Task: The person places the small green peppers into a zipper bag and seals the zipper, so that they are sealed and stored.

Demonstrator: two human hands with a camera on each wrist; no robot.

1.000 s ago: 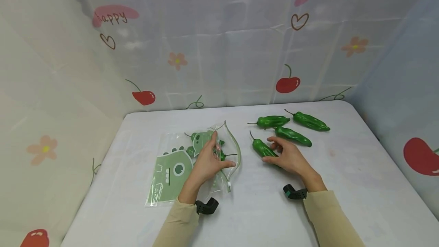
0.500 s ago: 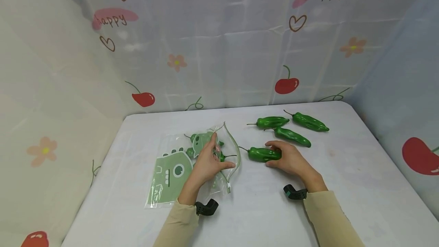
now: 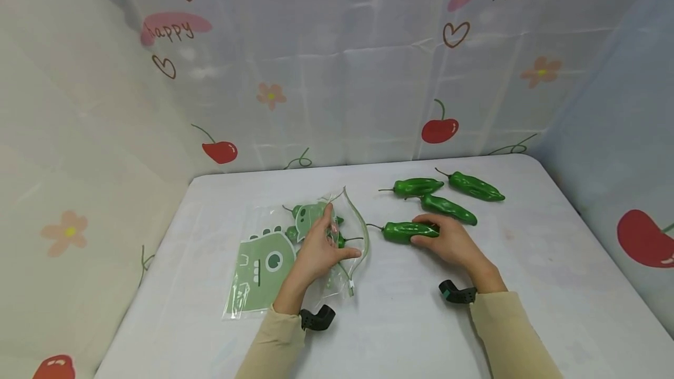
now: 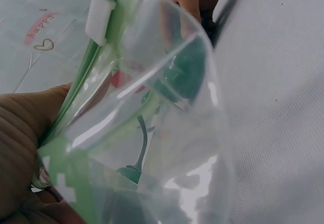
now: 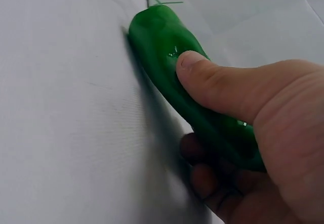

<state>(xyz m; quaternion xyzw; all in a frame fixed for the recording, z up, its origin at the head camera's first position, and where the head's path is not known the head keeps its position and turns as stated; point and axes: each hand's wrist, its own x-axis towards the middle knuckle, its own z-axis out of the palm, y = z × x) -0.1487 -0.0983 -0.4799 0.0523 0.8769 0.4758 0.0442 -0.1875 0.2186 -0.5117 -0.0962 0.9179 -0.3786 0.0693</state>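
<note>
Beyond the held pepper (image 3: 400,231), the backdrop (image 3: 326,116) reads "happy".

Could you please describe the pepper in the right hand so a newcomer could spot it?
On the white table, just right of the clear green-printed bag, the right hand grips one green pepper. Its stem points toward the bag; unlike the three loose peppers farther back, it is held between thumb and fingers.
</note>
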